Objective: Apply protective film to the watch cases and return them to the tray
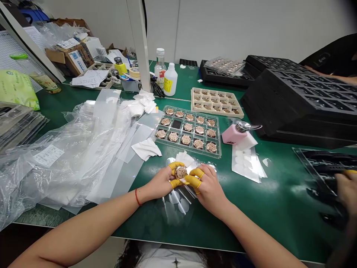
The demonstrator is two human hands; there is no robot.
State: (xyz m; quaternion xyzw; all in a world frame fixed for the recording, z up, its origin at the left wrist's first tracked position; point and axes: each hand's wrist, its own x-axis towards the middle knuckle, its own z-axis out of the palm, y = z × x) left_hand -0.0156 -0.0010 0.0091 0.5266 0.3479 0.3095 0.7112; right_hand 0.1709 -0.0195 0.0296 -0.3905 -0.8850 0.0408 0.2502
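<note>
My left hand (pixel 164 179), with yellow finger cots on thumb and finger, grips a rose-gold watch case (pixel 181 171) by its edge, engraved back facing up. Yellow cots also cover fingertips of my right hand (pixel 205 182), which is pinched on a white wipe (pixel 184 181) at the lower right edge of the case. Most of that wipe is hidden by the fingers. Below the hands lie clear round films (pixel 183 205) and plastic strips. Just beyond them stands a clear tray (pixel 189 148) of similar watch cases, with one pocket bare.
A pink pump bottle (pixel 234 134) and white sheets (pixel 245 163) stand right of the tray. A beige tray (pixel 216 113) lies behind. Black trays (pixel 298 126) are stacked at right; plastic bags (pixel 67 160) cover the left. A co-worker's blurred hand (pixel 347 190) is at far right.
</note>
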